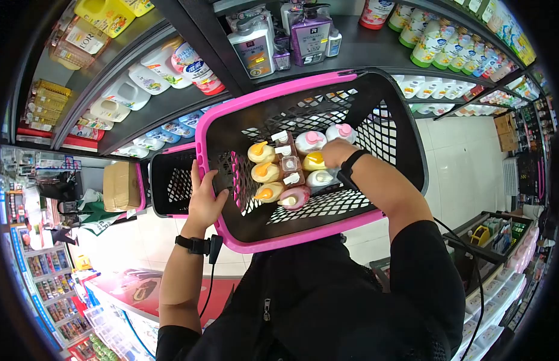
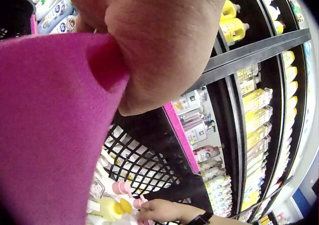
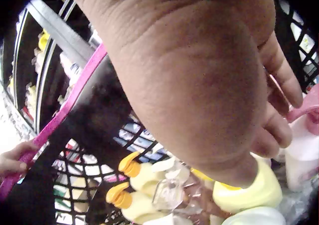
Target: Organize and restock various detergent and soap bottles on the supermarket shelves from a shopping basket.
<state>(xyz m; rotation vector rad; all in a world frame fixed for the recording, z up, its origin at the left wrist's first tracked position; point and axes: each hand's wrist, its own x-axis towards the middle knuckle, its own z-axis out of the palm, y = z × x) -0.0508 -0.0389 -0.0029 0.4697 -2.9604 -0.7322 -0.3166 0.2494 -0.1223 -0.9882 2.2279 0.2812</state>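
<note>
We see the shopping basket [image 1: 303,236] with its opening turned up, and its long axis runs from left to right, the right end being a little farther. The bottles inside stand with their tops upward: three bottles with orange pumps [image 1: 265,172] at the left, bottles with clear caps [image 1: 290,163] in the middle, and white bottles with pink pumps [image 1: 312,141] at the far right of the group.

Our left hand [image 1: 206,201] is clamped on the pink rim at the left end, so the basket extends to the right of this grip. Our right hand [image 1: 338,154] is inside the basket, bent over the group, beside the yellow-topped bottle [image 1: 314,160] and close to a pink pump; its palm hides the fingertips partly, so we cannot tell if they are together on something.

On the far shelf, the purple bottle [image 1: 309,39] shows a letter R in a small square, with smaller writing under it. The labels inside the basket we cannot read. At the left are a second basket [image 1: 162,174] and a cardboard box [image 1: 121,186]
</note>
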